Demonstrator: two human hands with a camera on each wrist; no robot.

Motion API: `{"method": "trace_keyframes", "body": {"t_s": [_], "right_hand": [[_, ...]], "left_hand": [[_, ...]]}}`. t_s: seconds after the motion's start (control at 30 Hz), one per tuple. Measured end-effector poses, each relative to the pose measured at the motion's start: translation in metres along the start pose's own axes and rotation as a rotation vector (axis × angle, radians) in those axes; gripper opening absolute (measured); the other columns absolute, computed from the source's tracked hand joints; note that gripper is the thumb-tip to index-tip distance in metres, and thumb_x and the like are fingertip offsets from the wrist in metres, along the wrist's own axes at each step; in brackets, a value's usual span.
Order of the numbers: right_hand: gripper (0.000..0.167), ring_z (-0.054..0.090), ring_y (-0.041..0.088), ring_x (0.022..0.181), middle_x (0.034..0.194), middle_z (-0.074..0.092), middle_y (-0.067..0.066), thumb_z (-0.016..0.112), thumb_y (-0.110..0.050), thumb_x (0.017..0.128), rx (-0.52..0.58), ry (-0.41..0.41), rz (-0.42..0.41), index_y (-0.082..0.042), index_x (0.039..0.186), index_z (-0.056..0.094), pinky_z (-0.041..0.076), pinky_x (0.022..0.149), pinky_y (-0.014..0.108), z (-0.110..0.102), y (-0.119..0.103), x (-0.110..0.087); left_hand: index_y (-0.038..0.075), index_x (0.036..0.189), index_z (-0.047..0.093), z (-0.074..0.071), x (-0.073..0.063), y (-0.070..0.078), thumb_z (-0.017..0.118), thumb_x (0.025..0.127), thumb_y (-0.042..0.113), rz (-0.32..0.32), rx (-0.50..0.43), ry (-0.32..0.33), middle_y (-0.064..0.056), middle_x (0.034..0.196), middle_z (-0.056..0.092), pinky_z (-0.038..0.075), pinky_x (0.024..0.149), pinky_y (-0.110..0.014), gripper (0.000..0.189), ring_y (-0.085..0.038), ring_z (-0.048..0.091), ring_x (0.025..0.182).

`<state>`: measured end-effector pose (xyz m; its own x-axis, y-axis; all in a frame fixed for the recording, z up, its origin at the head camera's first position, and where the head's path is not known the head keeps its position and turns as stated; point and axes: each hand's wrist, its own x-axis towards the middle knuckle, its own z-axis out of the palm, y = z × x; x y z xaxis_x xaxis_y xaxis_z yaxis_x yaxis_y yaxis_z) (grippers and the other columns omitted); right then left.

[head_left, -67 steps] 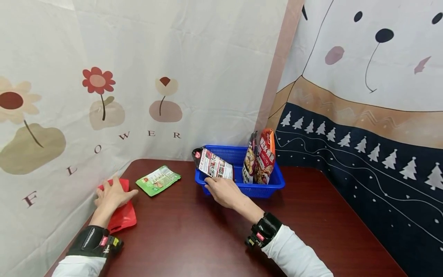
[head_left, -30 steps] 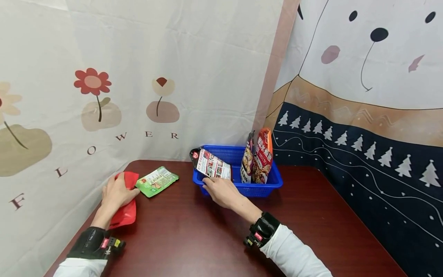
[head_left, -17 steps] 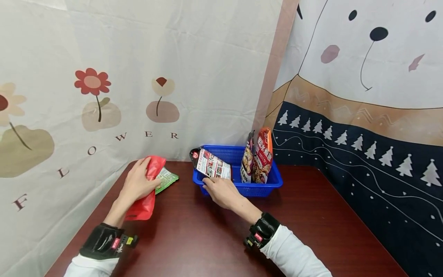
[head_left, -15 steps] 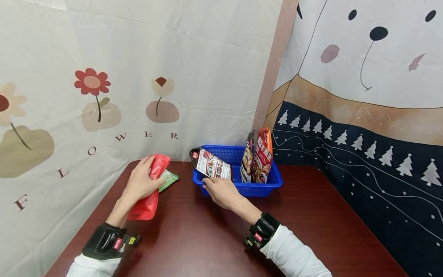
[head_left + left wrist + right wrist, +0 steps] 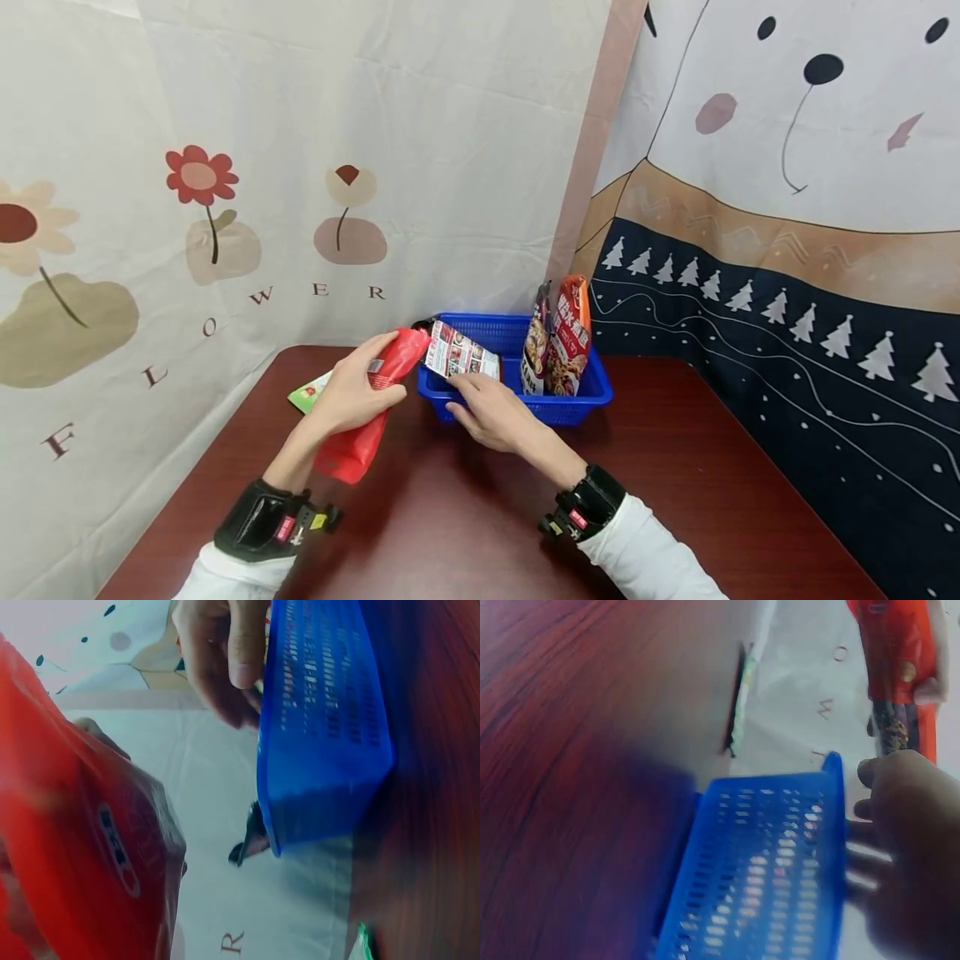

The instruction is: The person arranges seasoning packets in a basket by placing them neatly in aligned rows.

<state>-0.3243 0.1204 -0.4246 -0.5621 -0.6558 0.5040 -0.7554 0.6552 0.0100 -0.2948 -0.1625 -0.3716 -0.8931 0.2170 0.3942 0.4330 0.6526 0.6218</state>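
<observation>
My left hand (image 5: 347, 400) grips a red food pouch (image 5: 360, 450) around its middle, held tilted above the table just left of the basket. In the left wrist view the pouch (image 5: 75, 802) fills the left side. My right hand (image 5: 497, 412) is over the front left rim of a blue plastic basket (image 5: 558, 410), fingers extended and thumb spread apart. Just beyond its fingertips a black pouch with a white printed back (image 5: 461, 354) leans inside the basket. The red pouch's upper end overlaps that black pouch in the head view.
Upright in the basket's right half are a dark pouch (image 5: 536, 354) and a red-orange pouch (image 5: 572, 337). A green packet (image 5: 306, 395) lies on the brown table (image 5: 465, 533), partly hidden by my left hand. Printed cloths (image 5: 465, 150) hang along the back and right.
My left hand has taken hold of the red pouch, lifted it from the table's left side and carried it rightward to the basket. My right hand has loosened from the basket's rim, its thumb spreading.
</observation>
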Motion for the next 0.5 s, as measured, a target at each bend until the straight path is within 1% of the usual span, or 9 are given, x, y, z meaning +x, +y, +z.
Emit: {"method": "trace_keyframes", "body": {"t_s": [0.13, 0.2, 0.27, 0.33, 0.4, 0.5], "right_hand": [[0.051, 0.071, 0.038, 0.137, 0.144, 0.074, 0.021, 0.08, -0.024, 0.104, -0.01, 0.183, -0.062, 0.002, 0.147, 0.067, 0.058, 0.119, 0.053, -0.016, 0.01, -0.009], [0.059, 0.068, 0.039, 0.14, 0.148, 0.071, 0.022, 0.084, -0.023, 0.1, -0.007, 0.248, -0.08, 0.001, 0.15, 0.064, 0.057, 0.121, 0.055, -0.025, 0.013, -0.012], [0.066, 0.065, 0.039, 0.144, 0.153, 0.068, 0.021, 0.088, -0.023, 0.097, 0.01, 0.294, -0.09, 0.001, 0.153, 0.062, 0.055, 0.123, 0.056, -0.035, 0.016, -0.015], [0.074, 0.06, 0.039, 0.149, 0.158, 0.064, 0.02, 0.091, -0.023, 0.094, 0.035, 0.316, -0.088, -0.001, 0.157, 0.059, 0.052, 0.125, 0.057, -0.046, 0.017, -0.018], [0.08, 0.056, 0.04, 0.154, 0.162, 0.061, 0.02, 0.093, -0.024, 0.091, 0.059, 0.322, -0.084, -0.002, 0.159, 0.057, 0.049, 0.128, 0.059, -0.056, 0.018, -0.02], [0.087, 0.049, 0.042, 0.161, 0.168, 0.056, 0.021, 0.096, -0.027, 0.089, 0.079, 0.301, -0.077, -0.003, 0.162, 0.054, 0.045, 0.132, 0.063, -0.068, 0.017, -0.023]], "left_hand": [[0.024, 0.172, 0.048, 0.006, 0.003, 0.009, 0.076, 0.093, 0.023, 0.015, -0.072, -0.052, -0.014, 0.164, 0.06, 0.061, 0.08, -0.036, 0.083, -0.033, 0.068, 0.116], [0.027, 0.171, 0.049, 0.008, 0.005, 0.014, 0.076, 0.092, 0.025, 0.015, -0.095, -0.076, -0.014, 0.162, 0.061, 0.061, 0.078, -0.035, 0.084, -0.032, 0.069, 0.114], [0.029, 0.171, 0.049, 0.011, 0.006, 0.019, 0.076, 0.092, 0.026, 0.01, -0.116, -0.1, -0.014, 0.157, 0.064, 0.061, 0.075, -0.034, 0.084, -0.032, 0.069, 0.111], [0.028, 0.17, 0.05, 0.013, 0.007, 0.025, 0.076, 0.092, 0.026, 0.006, -0.149, -0.134, -0.016, 0.151, 0.067, 0.063, 0.075, -0.034, 0.082, -0.031, 0.069, 0.11], [0.026, 0.169, 0.051, 0.016, 0.008, 0.031, 0.075, 0.093, 0.026, 0.004, -0.179, -0.166, -0.017, 0.143, 0.071, 0.064, 0.076, -0.035, 0.08, -0.03, 0.07, 0.108], [0.021, 0.166, 0.054, 0.02, 0.011, 0.039, 0.075, 0.092, 0.025, 0.012, -0.223, -0.203, -0.017, 0.131, 0.076, 0.065, 0.077, -0.035, 0.076, -0.026, 0.073, 0.105]]}}
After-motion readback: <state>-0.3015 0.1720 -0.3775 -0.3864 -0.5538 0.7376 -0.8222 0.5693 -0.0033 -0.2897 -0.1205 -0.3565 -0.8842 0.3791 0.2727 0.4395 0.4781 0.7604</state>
